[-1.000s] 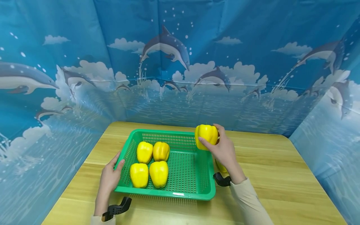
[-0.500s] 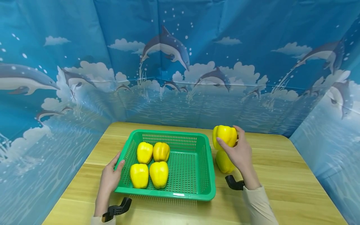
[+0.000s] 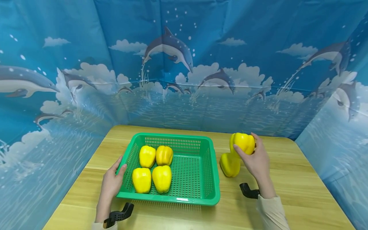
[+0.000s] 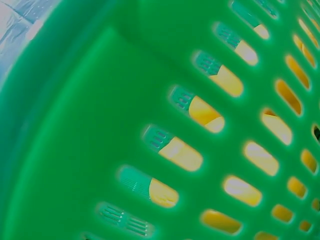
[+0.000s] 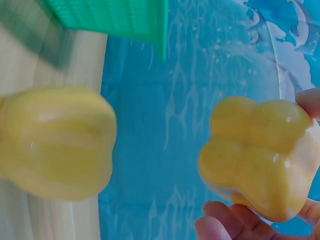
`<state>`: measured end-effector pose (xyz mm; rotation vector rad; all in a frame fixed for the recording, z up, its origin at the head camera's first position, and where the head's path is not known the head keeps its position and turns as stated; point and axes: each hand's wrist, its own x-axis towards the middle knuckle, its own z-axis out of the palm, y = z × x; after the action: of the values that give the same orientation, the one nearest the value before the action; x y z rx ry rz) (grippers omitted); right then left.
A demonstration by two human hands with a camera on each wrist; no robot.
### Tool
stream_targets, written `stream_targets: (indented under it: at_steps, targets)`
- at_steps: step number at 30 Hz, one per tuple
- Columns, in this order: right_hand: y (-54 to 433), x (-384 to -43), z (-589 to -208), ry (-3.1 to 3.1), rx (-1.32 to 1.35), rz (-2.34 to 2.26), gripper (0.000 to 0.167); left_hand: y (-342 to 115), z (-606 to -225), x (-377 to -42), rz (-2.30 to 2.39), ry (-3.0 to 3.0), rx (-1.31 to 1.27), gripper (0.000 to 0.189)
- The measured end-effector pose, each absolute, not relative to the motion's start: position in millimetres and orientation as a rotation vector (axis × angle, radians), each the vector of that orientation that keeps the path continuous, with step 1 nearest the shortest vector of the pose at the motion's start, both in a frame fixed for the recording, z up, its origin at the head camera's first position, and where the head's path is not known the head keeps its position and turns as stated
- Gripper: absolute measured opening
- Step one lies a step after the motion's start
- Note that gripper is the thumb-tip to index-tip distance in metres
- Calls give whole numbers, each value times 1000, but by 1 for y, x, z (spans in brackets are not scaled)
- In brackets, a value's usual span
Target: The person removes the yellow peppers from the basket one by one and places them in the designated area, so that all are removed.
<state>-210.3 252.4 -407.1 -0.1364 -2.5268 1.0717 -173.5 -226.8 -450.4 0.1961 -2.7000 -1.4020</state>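
Note:
On the left, my left hand [image 3: 112,180] grips the side rim of a green plastic basket [image 3: 169,199], thumb over the edge. Several yellow bell peppers [image 3: 162,179] sit together in the basket's left half; its right half shows bare mesh. To the right of the basket, my right hand [image 3: 258,163] holds another yellow bell pepper [image 3: 242,142] in the air between thumb and fingers. Below it, one more bell pepper [image 3: 230,166] lies on the table beside the basket. In the right wrist view the held pepper [image 5: 260,155] shows its lobed end.
The basket stands on a wooden table [image 3: 287,185]. A blue curtain with dolphins [image 3: 184,108] hangs behind the table and along both sides. Through the slotted basket wall [image 4: 100,125], the left wrist view shows yellow peppers.
My right hand has carried the held bell pepper rightward from over the basket's right rim to beyond it. The pepper on the table has come into view. The left hand stays put.

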Motion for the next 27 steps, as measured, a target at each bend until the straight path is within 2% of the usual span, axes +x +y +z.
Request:
stream_targets:
  at_steps: [12, 27]
  targets:
    - [287, -206, -419, -2541, -206, 1027, 87, -227, -449, -172, -1403, -2713, 198, 58]
    - [309, -202, -441, -2760, -288, 890, 95, -228, -451, -174, -1409, -2712, 205, 58]
